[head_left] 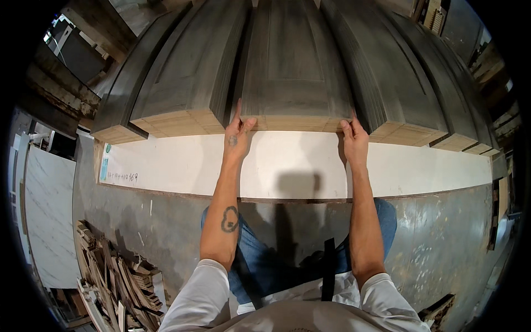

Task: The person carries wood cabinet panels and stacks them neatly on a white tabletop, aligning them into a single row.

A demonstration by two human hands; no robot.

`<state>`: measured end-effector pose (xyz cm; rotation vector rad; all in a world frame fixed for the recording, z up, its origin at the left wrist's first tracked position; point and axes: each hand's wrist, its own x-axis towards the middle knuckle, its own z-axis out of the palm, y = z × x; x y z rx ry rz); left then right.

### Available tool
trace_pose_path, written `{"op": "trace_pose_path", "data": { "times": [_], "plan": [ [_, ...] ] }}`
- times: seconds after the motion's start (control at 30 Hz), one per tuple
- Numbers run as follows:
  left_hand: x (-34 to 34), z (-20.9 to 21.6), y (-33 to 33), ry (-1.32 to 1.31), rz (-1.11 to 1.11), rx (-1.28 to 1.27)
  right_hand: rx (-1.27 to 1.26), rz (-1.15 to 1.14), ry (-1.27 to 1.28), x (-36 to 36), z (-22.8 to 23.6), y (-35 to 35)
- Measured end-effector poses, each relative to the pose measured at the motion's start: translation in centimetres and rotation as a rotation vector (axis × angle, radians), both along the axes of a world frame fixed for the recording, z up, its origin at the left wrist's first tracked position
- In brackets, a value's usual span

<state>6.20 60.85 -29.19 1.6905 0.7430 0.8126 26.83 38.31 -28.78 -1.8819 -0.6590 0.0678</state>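
A stack of dark grey-brown framed panels [293, 94], like cabinet doors, lies in the middle with its pale bare-wood ends towards me. My left hand [238, 135] is on its near left corner, thumb against the end and fingers reaching along the side. At the near right corner my right hand [355, 141] grips the same way, its thumb on the pale end. Both arms stretch forward, and the fingers are partly hidden by the stack's sides. Beneath lies a white board [293, 171], whose near strip shows in front of the stacks.
Similar panel stacks stand close on the left [188, 94] and right [392, 83], with narrow gaps beside the middle one. Scrap wood strips [119, 276] lie on the grey concrete floor [431, 232] at the lower left. A marble-patterned slab [50, 216] is at far left.
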Motion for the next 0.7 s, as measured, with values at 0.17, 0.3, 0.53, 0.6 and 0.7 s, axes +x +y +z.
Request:
{"op": "trace_pose_path", "data": {
  "times": [0.17,0.3,0.53,0.6,0.7],
  "plan": [
    [-0.3,-0.6,0.4,0.021,0.022,0.000,0.044,0.018,-0.047,-0.6,0.4,0.4],
    [0.0,-0.3,0.0,0.069,0.041,0.007,0.035,0.006,-0.003,-0.6,0.5,0.2],
    [-0.2,-0.2,0.1,0.103,0.025,0.022,-0.020,-0.003,-0.085,-0.3,0.1,0.1],
    [-0.1,0.2,-0.2,0.097,0.008,0.004,0.063,0.014,-0.026,-0.4,-0.4,0.3],
    [0.0,-0.3,0.1,0.037,-0.011,0.117,-0.005,0.027,-0.002,-0.6,0.1,0.3]
  ]
}}
